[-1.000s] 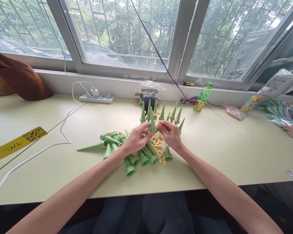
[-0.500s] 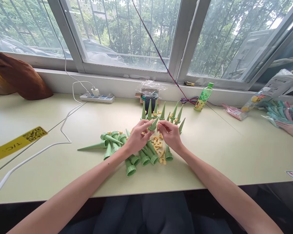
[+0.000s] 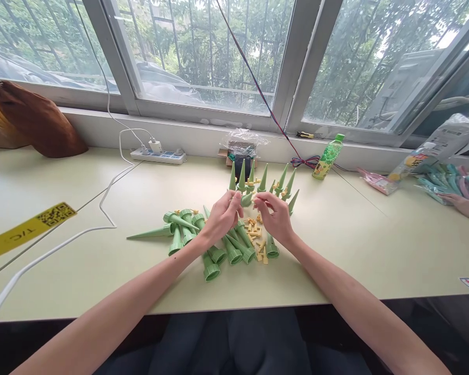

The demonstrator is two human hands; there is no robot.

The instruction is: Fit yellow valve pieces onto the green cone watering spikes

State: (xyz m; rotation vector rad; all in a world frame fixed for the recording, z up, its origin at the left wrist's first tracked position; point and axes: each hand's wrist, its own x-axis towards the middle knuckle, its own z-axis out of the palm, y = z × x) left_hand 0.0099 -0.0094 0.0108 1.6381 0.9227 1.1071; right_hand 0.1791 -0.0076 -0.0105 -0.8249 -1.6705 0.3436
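Note:
My left hand [image 3: 223, 212] is closed around a green plant watering spike [image 3: 247, 199], which lies tilted between my two hands. Close by on its right, my right hand [image 3: 272, 212] has thumb and fingertips pinched together; what is in them is too small to make out. Below the hands is a small pile of yellow plastic valves [image 3: 254, 229]. More green spikes [image 3: 175, 237] lie heaped to the left and under my left wrist. Just beyond my hands, several spikes [image 3: 262, 178] stand point up, some with yellow valves fitted.
A power strip [image 3: 158, 156] with a white cable sits at the back left. Behind the standing spikes is a small box with clear wrap [image 3: 245, 148]. A green-capped bottle [image 3: 329, 157] stands back right. Another person's hand [image 3: 463, 204] touches bagged items at the far right.
The spike in my left hand has turned from pointing up to a flatter tilt. The left fingers have curled in more, and the right hand stays pinched beside it. The view has shifted slightly.

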